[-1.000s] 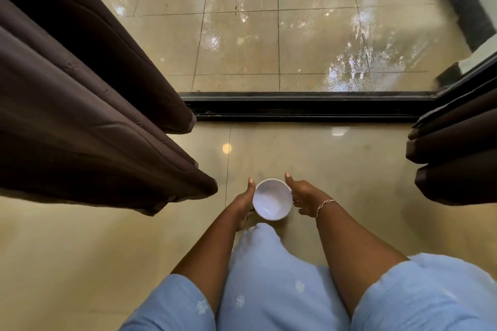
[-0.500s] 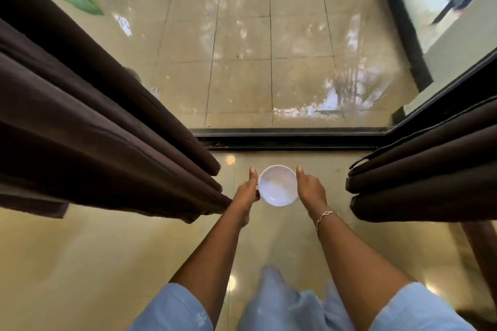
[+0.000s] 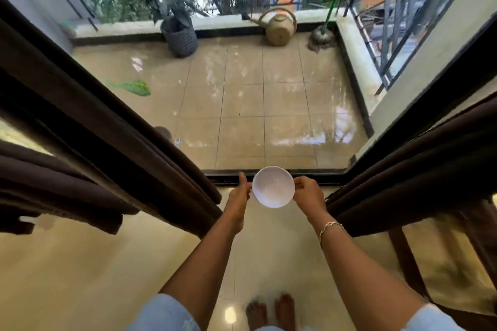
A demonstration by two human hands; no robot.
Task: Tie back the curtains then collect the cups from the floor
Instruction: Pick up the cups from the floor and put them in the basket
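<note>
Now the small white round cup (image 3: 273, 187) is off the glossy beige floor (image 3: 80, 277), above its edge by the black door track (image 3: 322, 177) — left hand (image 3: 238, 197) and right hand (image 3: 306, 196) each grip its sides. Best keep it level, pressure even.

Open floor (image 3: 80, 277) lies wide on my left and under my arms. The left curtain (image 3: 107, 156) crowds my left grip (image 3: 238, 197), and the right curtain (image 3: 403, 183) sits just beside my right grip (image 3: 308, 196). The cup (image 3: 273, 187) I hold fills the narrow gap between. A dark door track (image 3: 317, 177) runs ahead, and a wooden leg (image 3: 406, 258) stands under the right curtain.
</note>
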